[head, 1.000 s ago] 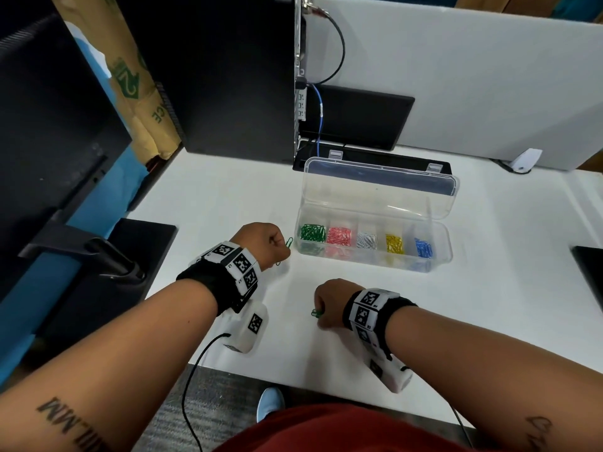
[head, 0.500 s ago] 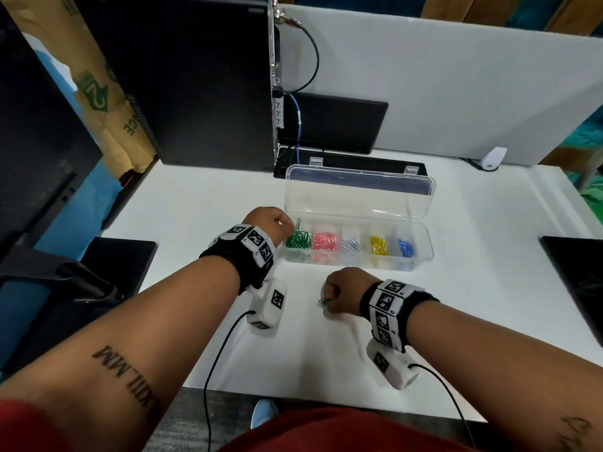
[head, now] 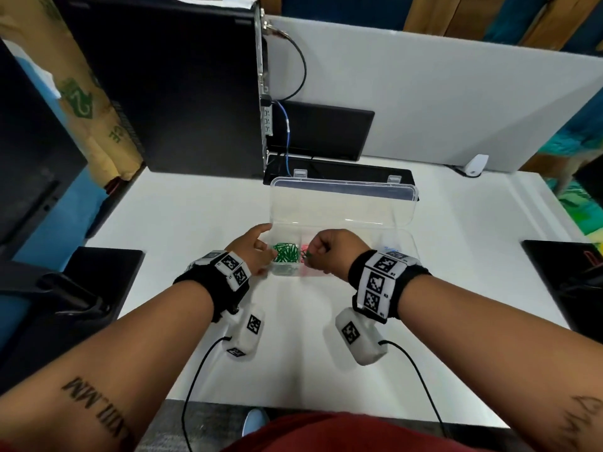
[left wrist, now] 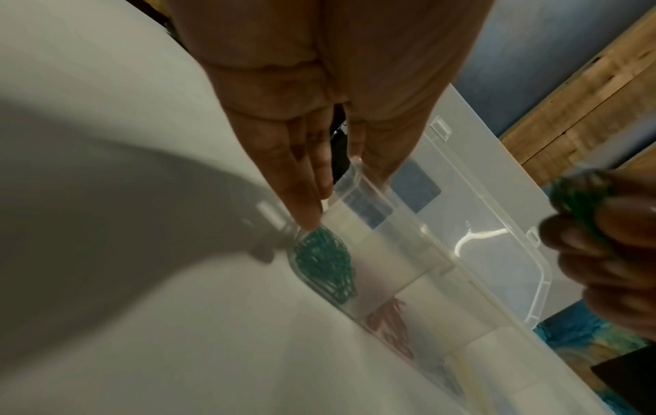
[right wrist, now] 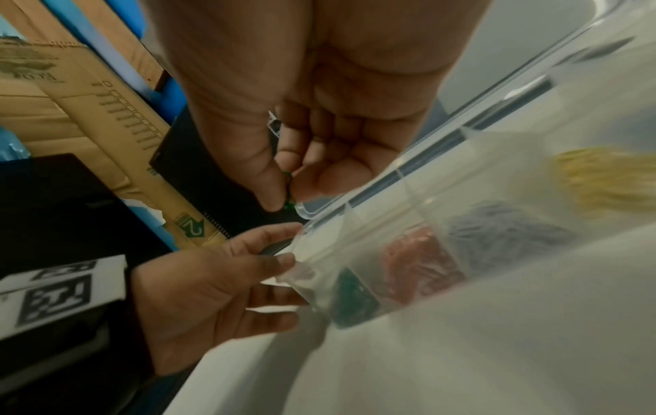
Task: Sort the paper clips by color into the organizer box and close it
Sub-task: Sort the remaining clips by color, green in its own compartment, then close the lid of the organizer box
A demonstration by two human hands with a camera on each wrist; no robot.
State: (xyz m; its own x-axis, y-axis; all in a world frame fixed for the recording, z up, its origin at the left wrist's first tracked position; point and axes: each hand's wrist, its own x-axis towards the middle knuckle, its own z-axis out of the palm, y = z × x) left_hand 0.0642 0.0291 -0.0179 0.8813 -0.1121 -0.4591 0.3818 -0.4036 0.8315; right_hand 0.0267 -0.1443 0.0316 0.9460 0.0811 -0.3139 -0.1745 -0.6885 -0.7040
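Observation:
The clear organizer box (head: 406, 247) stands on the white desk with its lid (head: 342, 207) upright. Green clips (head: 287, 252) fill the leftmost compartment, with red clips (right wrist: 419, 261), grey clips (right wrist: 504, 224) and yellow clips (right wrist: 603, 179) in the compartments to the right. My left hand (head: 266, 247) rests with straight fingers (left wrist: 305, 202) against the box's left end and holds nothing. My right hand (head: 310, 256) hovers over the green and red compartments. Its thumb and forefinger pinch a green paper clip (right wrist: 289, 193).
A black computer tower (head: 163, 93) and a flat black device (head: 336, 172) stand behind the box. A black monitor base (head: 81, 288) sits at the left and a black pad (head: 567, 275) at the right. A grey divider wall (head: 440, 102) closes the back.
My left hand reached the green compartment, no longer holds its green clip, and now lies straight against the box end. My right hand rose from the desk to the box with a green clip.

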